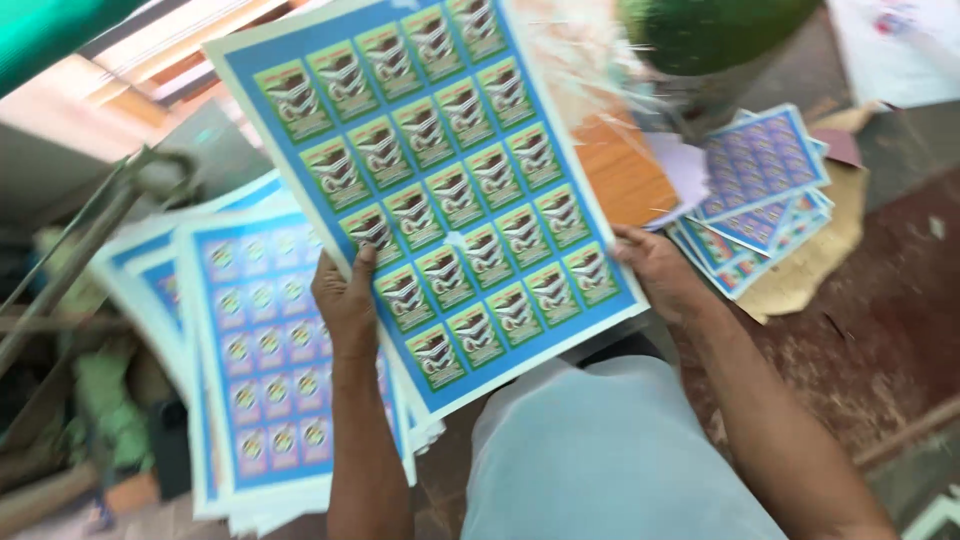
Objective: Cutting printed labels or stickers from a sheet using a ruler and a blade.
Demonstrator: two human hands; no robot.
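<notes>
- left hand [345,300] grips the lower left edge of a big printed sheet [430,170], thumb lying on the printed face.
- right hand [655,270] pinches the sheet's lower right edge.
- the sheet is blue with rows of small green labels, held up tilted above the person's lap.
- a stack of sheets [255,370] lies low on the left, just under the left hand.
- another pile of sheets [760,195] rests on the floor [880,320], near the right hand.
</notes>
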